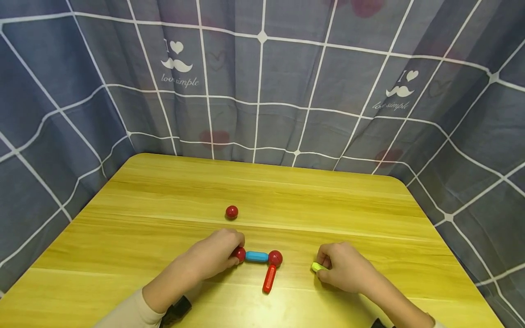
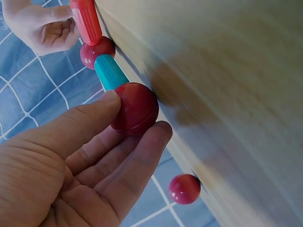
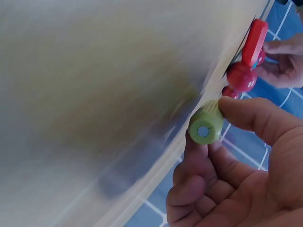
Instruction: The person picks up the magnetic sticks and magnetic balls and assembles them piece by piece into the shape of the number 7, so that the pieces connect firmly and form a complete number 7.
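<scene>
Holding a red ball (image 2: 139, 106) in the left hand (image 1: 217, 250), with thumb and fingers clamped on opposite sides. Already linked to that ball, by the look of the contact: a blue rod (image 1: 256, 257), then a second red ball (image 1: 275, 258), then a red rod (image 1: 269, 279) angled back toward the person and bare at its near end. Pinching a yellow-green rod (image 3: 205, 124) in the right hand (image 1: 344, 266), again with thumb and fingers together on the piece, off to the right of the linked parts and touching none of them. Showing a pale disc in one end to the right wrist camera. Cannot tell whether resting on the bench (image 1: 164, 196) or lifted just clear. Done so far, apparently: two balls and two rods joined into one bent chain. Not yet attached: the yellow-green rod, plus a loose red ball (image 1: 231, 212) lying on the bench just beyond the left hand. Probably only partway through, judging by those two separate pieces. Cannot judge the firmness of the joints.
</scene>
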`<state>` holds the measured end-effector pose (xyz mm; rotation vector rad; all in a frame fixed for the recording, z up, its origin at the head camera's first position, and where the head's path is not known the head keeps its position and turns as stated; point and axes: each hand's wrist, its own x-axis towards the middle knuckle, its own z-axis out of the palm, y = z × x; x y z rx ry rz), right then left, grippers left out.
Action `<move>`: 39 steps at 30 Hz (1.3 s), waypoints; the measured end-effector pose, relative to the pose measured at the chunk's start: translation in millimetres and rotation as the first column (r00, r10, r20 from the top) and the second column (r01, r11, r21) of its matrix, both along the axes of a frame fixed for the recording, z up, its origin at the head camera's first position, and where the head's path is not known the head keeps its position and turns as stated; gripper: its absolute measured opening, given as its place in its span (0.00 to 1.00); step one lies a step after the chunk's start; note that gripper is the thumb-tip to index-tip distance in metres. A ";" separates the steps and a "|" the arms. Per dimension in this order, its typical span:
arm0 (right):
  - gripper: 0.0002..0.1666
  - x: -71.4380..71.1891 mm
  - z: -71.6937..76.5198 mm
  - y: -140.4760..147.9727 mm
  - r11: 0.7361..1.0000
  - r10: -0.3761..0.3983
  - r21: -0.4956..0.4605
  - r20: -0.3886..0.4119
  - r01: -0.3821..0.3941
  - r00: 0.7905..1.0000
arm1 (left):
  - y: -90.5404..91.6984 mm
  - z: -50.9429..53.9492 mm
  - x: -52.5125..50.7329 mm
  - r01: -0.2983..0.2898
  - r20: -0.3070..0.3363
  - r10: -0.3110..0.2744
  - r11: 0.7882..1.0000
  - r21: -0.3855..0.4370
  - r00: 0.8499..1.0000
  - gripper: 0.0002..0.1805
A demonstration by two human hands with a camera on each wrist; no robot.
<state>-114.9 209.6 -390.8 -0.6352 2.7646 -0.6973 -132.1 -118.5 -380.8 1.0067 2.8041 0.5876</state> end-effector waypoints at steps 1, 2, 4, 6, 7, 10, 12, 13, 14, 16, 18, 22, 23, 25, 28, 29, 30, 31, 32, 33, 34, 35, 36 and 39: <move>0.07 1.1 0.0 -2.1 1.000 0.012 -0.015 0.016 -0.012 1.000 | 0.3 -0.1 0.1 0.001 0.001 -0.001 1.000 0.001 1.000 0.10; 0.07 2.2 0.2 -4.3 0.999 0.023 -0.028 0.032 -0.022 0.999 | 0.6 -0.3 0.2 0.002 -0.001 -0.002 1.000 0.001 1.000 0.10; 0.07 4.6 0.4 -8.8 0.998 0.041 -0.048 0.054 -0.039 0.998 | 1.0 -0.6 0.4 0.000 0.004 0.000 1.000 0.001 1.000 0.09; 0.07 6.8 0.4 -13.4 0.996 0.064 -0.069 0.079 -0.059 0.995 | 1.0 -1.2 0.5 -0.002 0.006 0.002 1.000 0.000 1.000 0.09; 0.07 7.8 0.3 -15.9 0.995 0.074 -0.079 0.091 -0.067 0.993 | 0.9 -1.4 0.5 -0.003 0.006 0.003 1.000 0.000 1.000 0.09; 0.07 10.3 -0.6 -23.8 0.991 0.100 -0.104 0.124 -0.088 0.987 | 0.4 -1.6 0.1 -0.007 0.004 0.007 1.000 0.003 1.000 0.10; 0.07 11.3 -1.3 -29.6 0.989 0.112 -0.112 0.136 -0.097 0.984 | 0.1 -1.3 -0.1 -0.009 -0.001 0.009 1.000 0.005 1.000 0.10; 0.07 11.6 -1.5 -32.5 0.988 0.117 -0.113 0.139 -0.102 0.983 | -0.1 -1.1 -0.1 -0.009 -0.002 0.009 1.000 0.007 1.000 0.10; 0.07 11.8 -1.7 -35.3 0.988 0.120 -0.110 0.136 -0.105 0.983 | -0.2 -0.9 -0.1 -0.011 -0.003 0.011 1.000 0.007 1.000 0.10; 0.08 12.2 -1.8 -40.5 0.988 0.122 -0.108 0.139 -0.108 0.983 | -0.4 -0.6 0.1 -0.010 -0.005 0.010 1.000 0.007 1.000 0.10; 0.08 13.2 -1.5 -44.4 0.988 0.122 -0.117 0.154 -0.104 0.980 | -0.5 -0.6 0.3 -0.010 -0.003 0.010 1.000 0.008 1.000 0.10; 0.11 16.8 -2.3 -50.1 0.984 0.118 -0.155 0.194 -0.088 0.974 | -0.1 -1.6 0.1 -0.010 -0.010 0.010 1.000 0.009 1.000 0.09; 0.11 18.0 -3.0 -51.3 0.982 0.118 -0.168 0.204 -0.084 0.972 | -0.1 -1.9 0.2 -0.009 -0.010 0.010 1.000 0.008 1.000 0.09; 0.13 19.9 -4.4 -53.7 0.978 0.119 -0.192 0.224 -0.076 0.967 | -0.3 -2.0 0.7 -0.010 -0.007 0.010 1.000 0.003 1.000 0.09; 0.14 22.2 -6.4 -56.8 0.974 0.124 -0.217 0.250 -0.070 0.960 | -0.8 -1.6 2.1 -0.012 0.013 0.012 1.000 0.003 1.000 0.09; 0.14 23.0 -6.9 -57.7 0.973 0.124 -0.224 0.263 -0.064 0.957 | -0.7 -1.8 2.5 -0.012 0.020 0.012 1.000 0.006 1.000 0.09; 0.15 23.8 -7.4 -58.3 0.971 0.126 -0.230 0.274 -0.062 0.954 | -0.6 -2.0 3.1 -0.012 0.025 0.012 1.000 0.008 1.000 0.09; 0.15 24.5 -7.8 -58.8 0.970 0.128 -0.236 0.285 -0.060 0.950 | -0.4 -2.4 3.6 -0.012 0.030 0.011 1.000 0.009 0.999 0.09; 0.15 25.2 -8.1 -59.0 0.969 0.130 -0.240 0.295 -0.059 0.947 | -0.2 -2.8 4.1 -0.012 0.034 0.012 1.000 0.011 0.999 0.09; 0.14 25.8 -8.3 -59.3 0.968 0.129 -0.246 0.306 -0.053 0.943 | 0.1 -3.4 4.4 -0.013 0.034 0.013 1.000 0.010 0.999 0.09; 0.14 26.2 -8.5 -59.7 0.966 0.131 -0.255 0.317 -0.049 0.939 | 0.3 -3.9 4.4 -0.014 0.031 0.014 1.000 0.008 0.999 0.09; 0.14 26.2 -8.3 -59.9 0.964 0.133 -0.262 0.325 -0.046 0.936 | 0.6 -4.3 4.2 -0.015 0.027 0.015 1.000 0.006 1.000 0.09; 0.14 26.0 -8.0 -60.2 0.961 0.135 -0.272 0.337 -0.041 0.932 | 0.7 -4.5 3.8 -0.017 0.023 0.017 1.000 0.002 1.000 0.10; 0.15 23.7 -6.8 -62.3 0.954 0.136 -0.299 0.363 -0.023 0.922 | 0.8 -3.4 1.0 -0.023 0.007 0.023 1.000 0.002 1.000 0.09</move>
